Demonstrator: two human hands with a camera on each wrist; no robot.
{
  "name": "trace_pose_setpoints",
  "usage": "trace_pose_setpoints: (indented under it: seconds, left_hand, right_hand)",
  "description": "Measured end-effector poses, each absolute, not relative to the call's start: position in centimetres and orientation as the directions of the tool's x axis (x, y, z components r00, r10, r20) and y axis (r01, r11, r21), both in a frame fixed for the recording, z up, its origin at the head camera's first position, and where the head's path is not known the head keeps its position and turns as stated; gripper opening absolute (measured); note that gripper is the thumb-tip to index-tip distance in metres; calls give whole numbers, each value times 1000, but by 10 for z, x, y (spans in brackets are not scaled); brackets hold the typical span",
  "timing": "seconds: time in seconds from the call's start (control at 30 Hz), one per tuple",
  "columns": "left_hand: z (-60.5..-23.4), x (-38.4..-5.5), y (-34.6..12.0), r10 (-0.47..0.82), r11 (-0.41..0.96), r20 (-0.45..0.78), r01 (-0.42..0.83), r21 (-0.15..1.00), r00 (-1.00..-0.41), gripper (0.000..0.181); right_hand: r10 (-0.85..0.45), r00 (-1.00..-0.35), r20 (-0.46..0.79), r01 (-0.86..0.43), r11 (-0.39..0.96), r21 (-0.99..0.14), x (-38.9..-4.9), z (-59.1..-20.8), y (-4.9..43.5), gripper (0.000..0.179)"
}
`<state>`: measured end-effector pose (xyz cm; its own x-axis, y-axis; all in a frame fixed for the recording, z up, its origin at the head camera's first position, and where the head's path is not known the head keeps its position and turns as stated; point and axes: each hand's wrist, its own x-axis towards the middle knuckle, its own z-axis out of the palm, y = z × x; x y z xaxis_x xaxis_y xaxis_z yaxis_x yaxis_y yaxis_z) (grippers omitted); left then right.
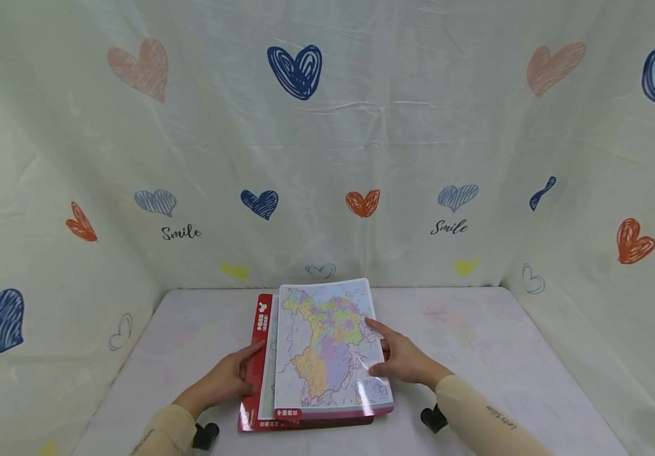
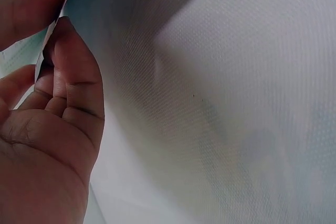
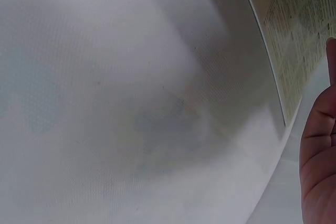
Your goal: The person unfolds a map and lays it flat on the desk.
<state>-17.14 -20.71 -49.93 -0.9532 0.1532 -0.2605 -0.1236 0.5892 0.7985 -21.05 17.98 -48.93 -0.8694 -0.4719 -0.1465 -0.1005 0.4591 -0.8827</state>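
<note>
Two map sheets overlap at the front middle of the table in the head view. The upper map (image 1: 327,342) is printed in pastel colours with a purplish strip along its near edge. Beneath it, a red-bordered map (image 1: 256,364) sticks out on the left. My left hand (image 1: 219,380) pinches the red-bordered map's left edge; the left wrist view has its fingers (image 2: 81,72) on both sides of the thin sheet. At the upper map's right edge, my right hand (image 1: 410,361) grips with thumb and index finger on top, other fingers partly hidden behind the edge.
Below the maps is a white table (image 1: 476,354) with faint coloured marks. A pale curtain (image 1: 327,139) printed with hearts surrounds its back and sides. Black wrist pieces (image 1: 433,418) show beneath both light sleeves.
</note>
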Motion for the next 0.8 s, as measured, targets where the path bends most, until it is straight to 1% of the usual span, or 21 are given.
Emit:
trace_pose_setpoints:
  seconds: [0.3, 0.8]
  left_hand:
    - [-498, -172, -211, 134, 604, -272, -139, 785, -953, 96]
    - [-496, -171, -230, 106, 634, -284, -155, 757, -953, 94]
  right_hand:
    - [-485, -867, -111, -131, 437, -890, -214, -489, 189, 104]
    - [-451, -888, -84, -142, 444, -885, -217, -487, 209, 105]
